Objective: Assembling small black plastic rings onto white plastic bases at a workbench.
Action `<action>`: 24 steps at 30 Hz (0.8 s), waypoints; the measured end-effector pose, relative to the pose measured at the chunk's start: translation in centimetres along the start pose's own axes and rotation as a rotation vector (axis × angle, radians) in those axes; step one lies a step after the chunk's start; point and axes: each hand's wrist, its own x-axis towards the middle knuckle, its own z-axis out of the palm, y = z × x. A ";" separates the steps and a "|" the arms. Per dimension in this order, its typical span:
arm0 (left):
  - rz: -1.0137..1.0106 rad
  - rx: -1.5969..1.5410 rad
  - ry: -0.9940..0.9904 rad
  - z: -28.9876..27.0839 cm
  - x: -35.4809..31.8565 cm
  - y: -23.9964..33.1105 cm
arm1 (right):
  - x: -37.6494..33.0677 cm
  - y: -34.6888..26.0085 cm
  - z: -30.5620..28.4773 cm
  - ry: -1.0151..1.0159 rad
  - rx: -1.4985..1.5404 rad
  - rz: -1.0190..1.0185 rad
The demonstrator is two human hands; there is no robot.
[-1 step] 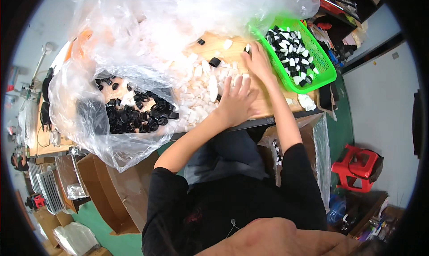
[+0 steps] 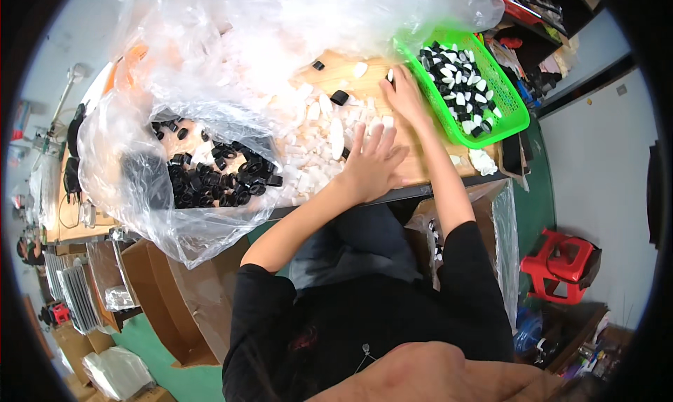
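Note:
My left hand rests open over the wooden table, fingers spread, at the right edge of a heap of small white plastic pieces. A longer white piece lies beside its fingertips. Further off, my right hand pinches a small black-and-white piece between thumb and fingers, just left of a green plastic basket. The basket holds many such black-and-white pieces. Two loose black rings or caps, a larger one and a smaller one, lie on the wood.
A clear plastic bag at the left holds many black rings. More clear plastic sheeting covers the far side. Crumpled white material lies by the basket. Below are cardboard boxes; a red stool stands at the right.

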 end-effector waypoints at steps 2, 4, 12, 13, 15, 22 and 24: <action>0.092 -0.034 0.115 2.5 -1.3 -0.8 | -0.3 0.1 1.2 -0.079 0.071 -0.001; 0.056 -0.081 0.273 4.2 -1.6 -1.9 | -0.7 -0.4 1.8 -0.162 0.136 0.002; -0.034 -0.136 0.448 -0.2 -3.5 -6.5 | -2.4 -8.4 -4.6 -0.519 0.650 0.032; -0.070 -0.128 0.481 -0.8 -4.1 -7.8 | -1.9 -8.8 -6.3 -0.556 0.800 0.114; -0.257 -0.063 0.491 -2.1 -6.0 -10.1 | -1.7 -8.7 -7.2 -0.558 1.084 0.222; -0.926 0.283 0.189 -2.8 -12.9 -12.4 | -1.6 -9.5 -9.9 -0.585 1.300 0.247; -0.876 0.039 0.239 -2.1 -13.8 -13.0 | -1.9 -9.9 -9.6 -0.606 1.311 0.235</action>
